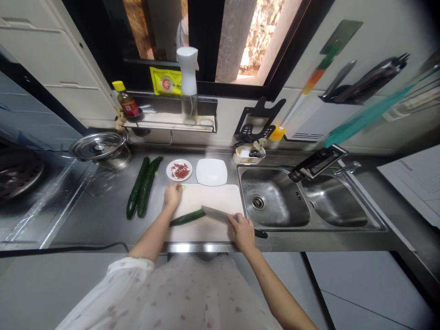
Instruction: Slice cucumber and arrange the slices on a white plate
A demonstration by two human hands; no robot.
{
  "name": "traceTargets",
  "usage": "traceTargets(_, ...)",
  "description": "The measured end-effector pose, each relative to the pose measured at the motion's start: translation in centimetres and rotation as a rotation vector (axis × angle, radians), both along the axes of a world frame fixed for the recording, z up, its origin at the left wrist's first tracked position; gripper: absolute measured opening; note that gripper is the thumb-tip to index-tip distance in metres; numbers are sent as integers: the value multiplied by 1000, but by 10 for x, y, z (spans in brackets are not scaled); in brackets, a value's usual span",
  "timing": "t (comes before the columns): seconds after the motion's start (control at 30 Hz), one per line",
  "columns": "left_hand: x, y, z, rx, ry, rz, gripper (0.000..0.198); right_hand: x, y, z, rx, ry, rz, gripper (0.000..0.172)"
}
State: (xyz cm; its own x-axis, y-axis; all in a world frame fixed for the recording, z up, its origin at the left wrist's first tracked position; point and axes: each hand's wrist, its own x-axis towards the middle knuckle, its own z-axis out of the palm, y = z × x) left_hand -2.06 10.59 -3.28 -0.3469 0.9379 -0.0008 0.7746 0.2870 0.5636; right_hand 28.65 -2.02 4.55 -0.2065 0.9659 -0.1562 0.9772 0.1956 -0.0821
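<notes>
My right hand (243, 230) is closed round the kitchen knife (220, 213), whose black handle end sticks out past the palm. The blade's tip meets the right end of a cucumber (188, 217) on the white cutting board (220, 231). At the board's upper left corner, my left hand (173, 195) has its fingers drawn together at a small pale green cucumber slice (183, 187). Two whole cucumbers (146, 190) lie side by side on the steel counter to the left. A tiny green cut piece (156, 173) lies beside them.
Behind the board stand a plate of chopped red bits (179, 170) and a white square plate (211, 172). A double sink (275, 197) adjoins the board's right side. A lidded steel pot (103, 149) is at the back left, below a shelf (165, 120) with bottles.
</notes>
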Motion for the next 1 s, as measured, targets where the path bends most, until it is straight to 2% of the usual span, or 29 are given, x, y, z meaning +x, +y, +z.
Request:
traceTargets(0.2,1,-2,2,-40,86,-33,24,-1,1,-2,11,7,5,45)
traceTargets(0.6,-4,-20,2,42,-68,117,27,2,2,-7,27,1,4,45)
traceTargets(0.8,6,-51,6,32,-128,3,24,-2,3,-6,9,-1,11,48)
traceTargets(1.0,22,-80,13,51,-102,-122,21,-9,6,-2,-18,22,-4,47)
